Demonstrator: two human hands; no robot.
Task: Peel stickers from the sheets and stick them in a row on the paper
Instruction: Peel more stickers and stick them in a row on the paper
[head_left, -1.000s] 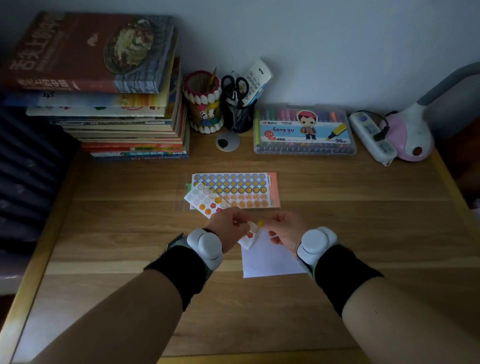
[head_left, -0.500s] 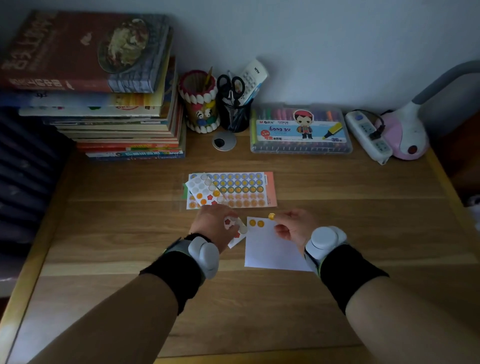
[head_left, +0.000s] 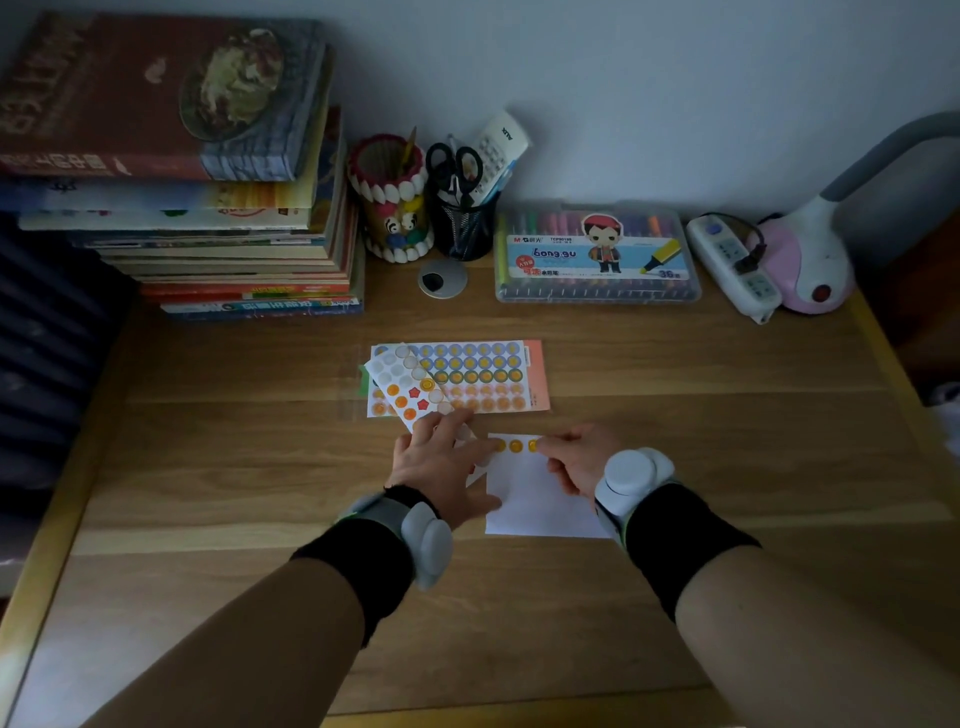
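The sticker sheets (head_left: 470, 376) lie behind the paper (head_left: 537, 499), with books (head_left: 208, 208) stacked far left and a marker case (head_left: 597, 260) behind.

A stack of books (head_left: 208, 208) sits at the back left of the wooden desk (head_left: 675, 467). Beside it stand a toothy pen pot (head_left: 397, 208) and a mesh cup (head_left: 465, 228) holding scissors (head_left: 453, 166). Further right lie a marker case (head_left: 595, 260), a power strip (head_left: 732, 265) and a pink lamp (head_left: 810, 260).

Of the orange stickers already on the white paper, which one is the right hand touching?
The rightmost sticker in the row on the paper: the right hand presses it, while the middle one lies uncovered.
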